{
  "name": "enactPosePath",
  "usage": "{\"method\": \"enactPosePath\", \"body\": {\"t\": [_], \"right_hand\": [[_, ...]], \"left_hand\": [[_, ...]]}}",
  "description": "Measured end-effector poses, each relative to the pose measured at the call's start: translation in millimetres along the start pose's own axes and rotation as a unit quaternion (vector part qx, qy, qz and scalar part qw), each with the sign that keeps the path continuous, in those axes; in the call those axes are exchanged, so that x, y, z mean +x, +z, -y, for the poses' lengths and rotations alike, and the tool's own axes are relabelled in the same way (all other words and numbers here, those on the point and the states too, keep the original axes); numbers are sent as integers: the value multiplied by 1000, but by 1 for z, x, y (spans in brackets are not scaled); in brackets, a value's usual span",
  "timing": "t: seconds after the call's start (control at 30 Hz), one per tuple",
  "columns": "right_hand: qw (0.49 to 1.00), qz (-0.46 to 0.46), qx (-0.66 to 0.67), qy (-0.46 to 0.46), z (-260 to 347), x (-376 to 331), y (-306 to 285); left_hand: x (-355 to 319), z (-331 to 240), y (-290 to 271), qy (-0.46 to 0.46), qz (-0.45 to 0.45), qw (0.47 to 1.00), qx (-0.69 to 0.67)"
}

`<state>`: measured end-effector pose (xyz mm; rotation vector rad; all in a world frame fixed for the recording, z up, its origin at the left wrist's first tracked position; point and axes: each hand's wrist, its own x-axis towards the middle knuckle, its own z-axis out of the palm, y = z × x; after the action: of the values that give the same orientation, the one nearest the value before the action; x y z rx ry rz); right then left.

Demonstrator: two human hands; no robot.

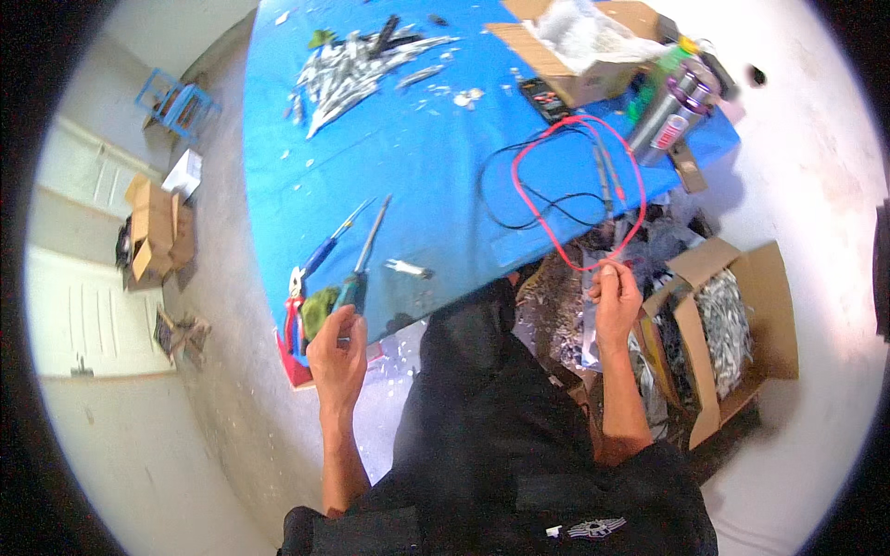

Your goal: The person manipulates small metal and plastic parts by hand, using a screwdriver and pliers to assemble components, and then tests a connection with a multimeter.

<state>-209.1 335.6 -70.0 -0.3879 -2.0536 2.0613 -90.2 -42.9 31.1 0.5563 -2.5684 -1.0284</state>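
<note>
My left hand (336,360) is closed at the table's near edge, fingers curled round the end of a screwdriver (354,291) with a dark teal handle and a long shaft pointing away. Close by lie a green cloth-like lump (320,309), red-handled pliers (294,310) and a blue-handled screwdriver (321,254). A small white and metal part (408,269) rests on the blue table cover (417,185). Beyond the table's front edge, my right hand (615,301) pinches a red test lead (640,176), which loops over the table beside a black lead (484,190).
A multimeter (544,100), a steel flask (669,116) and an open carton (593,88) stand at the back right. Silvery strips form a pile (357,74) at the far left. Another carton (700,343) with silvery pieces sits below right. A blue stool (181,104) stands left.
</note>
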Motion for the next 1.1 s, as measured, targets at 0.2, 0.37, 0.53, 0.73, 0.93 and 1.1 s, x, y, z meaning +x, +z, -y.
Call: {"method": "enactPosePath", "body": {"t": [0.2, 0.37, 0.53, 0.73, 0.93, 1.1], "right_hand": [[938, 253, -160, -174, 60, -41, 87], [880, 326, -217, -268, 64, -60, 141], [841, 313, -251, -364, 64, -54, 188], [812, 329, -294, -381, 45, -46, 215], [822, 308, -303, -371, 33, -45, 221], [826, 311, -307, -356, 35, -47, 222]], "left_hand": [[2, 29, -24, 27, -92, 993, 73], [5, 48, -20, 7, -88, 994, 56], [9, 38, -4, 50, -45, 981, 184], [23, 42, -1, 78, -39, 962, 261], [24, 42, -5, 64, -29, 973, 220], [17, 25, -32, 25, -60, 998, -1]]}}
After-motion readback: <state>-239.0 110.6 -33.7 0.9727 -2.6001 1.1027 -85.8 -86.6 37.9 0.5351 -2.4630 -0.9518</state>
